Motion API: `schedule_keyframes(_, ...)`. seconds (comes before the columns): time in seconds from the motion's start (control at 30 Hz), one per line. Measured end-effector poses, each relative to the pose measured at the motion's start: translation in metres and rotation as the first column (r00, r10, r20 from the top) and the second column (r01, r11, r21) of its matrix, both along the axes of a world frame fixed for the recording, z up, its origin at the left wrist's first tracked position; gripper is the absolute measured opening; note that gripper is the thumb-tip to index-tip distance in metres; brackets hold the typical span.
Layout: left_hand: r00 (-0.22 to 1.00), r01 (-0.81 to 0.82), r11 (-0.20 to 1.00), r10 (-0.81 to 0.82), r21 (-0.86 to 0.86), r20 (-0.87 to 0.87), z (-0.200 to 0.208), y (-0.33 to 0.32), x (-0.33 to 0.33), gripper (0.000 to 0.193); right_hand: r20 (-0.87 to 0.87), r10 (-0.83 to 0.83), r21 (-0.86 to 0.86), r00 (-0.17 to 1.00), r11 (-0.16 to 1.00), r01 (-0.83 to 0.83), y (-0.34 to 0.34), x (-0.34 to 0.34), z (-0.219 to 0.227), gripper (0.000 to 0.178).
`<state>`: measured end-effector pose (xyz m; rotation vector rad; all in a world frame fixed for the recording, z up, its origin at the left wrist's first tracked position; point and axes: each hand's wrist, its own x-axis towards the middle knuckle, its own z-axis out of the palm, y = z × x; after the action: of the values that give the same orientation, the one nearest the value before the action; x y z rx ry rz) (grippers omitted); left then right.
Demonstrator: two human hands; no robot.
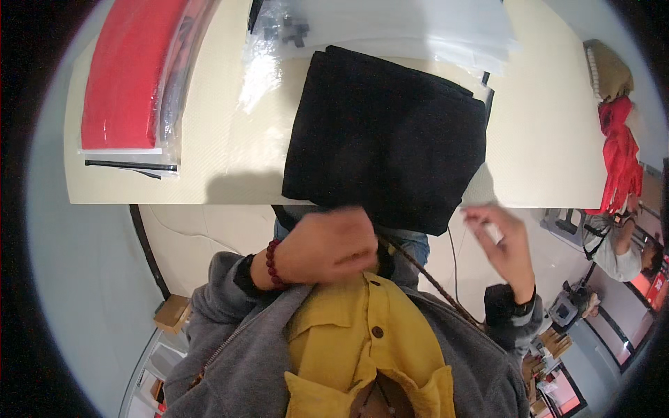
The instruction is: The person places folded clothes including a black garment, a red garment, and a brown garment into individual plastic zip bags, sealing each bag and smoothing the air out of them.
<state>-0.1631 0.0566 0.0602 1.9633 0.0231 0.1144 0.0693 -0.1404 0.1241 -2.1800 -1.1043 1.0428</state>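
Folded black cloth (387, 139) lay at the middle of the table (547, 146), its near edge hanging a little past the table's front edge. We noted layered folds at its far and right sides; the top face looked mostly flat.

Left hand (331, 244): curled well in, blurred, close to the wearer's body. In our view it overlapped the cloth's near left edge; we could not tell whether it touched the cloth or had hold of anything. Right hand (503, 244): partly open, thumb and fingers parted, nothing seen in its grasp. It hung just beside the cloth's near right corner, apparently apart from it.

Surroundings: a red pack (122, 87) in clear wrapping lay at the table's left; clear sheets (397, 28) lay beyond the cloth.

Step, as we judged it: handling the folded cloth, between grips, at least on the right. Any further move on it seemed to us to call for opening the left hand, bringing both hands to the near corners and supporting the overhang evenly. We judged the cloth limp, with layers liable to slip if only one side were lifted.
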Motion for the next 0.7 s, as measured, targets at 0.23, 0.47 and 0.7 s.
schedule_keyframes(0.23,0.648,-0.760,0.646,0.761,0.073,0.026,-0.032,0.008,-0.019,0.053,0.560,0.089,0.339,0.824,0.883,-0.325,0.116,0.031,-0.037,0.058)
schedule_keyframes(0.47,0.655,-0.692,0.714,0.682,0.105,-0.325,-0.014,0.026,-0.008,0.057,0.380,0.416,-0.138,0.826,0.909,-0.394,0.182,0.067,-0.077,0.073)
schedule_keyframes(0.7,0.764,-0.645,0.699,0.602,-0.309,-0.232,-0.035,0.029,0.000,0.049,0.700,0.252,0.226,0.669,0.809,-0.542,0.143,0.003,-0.066,0.030)
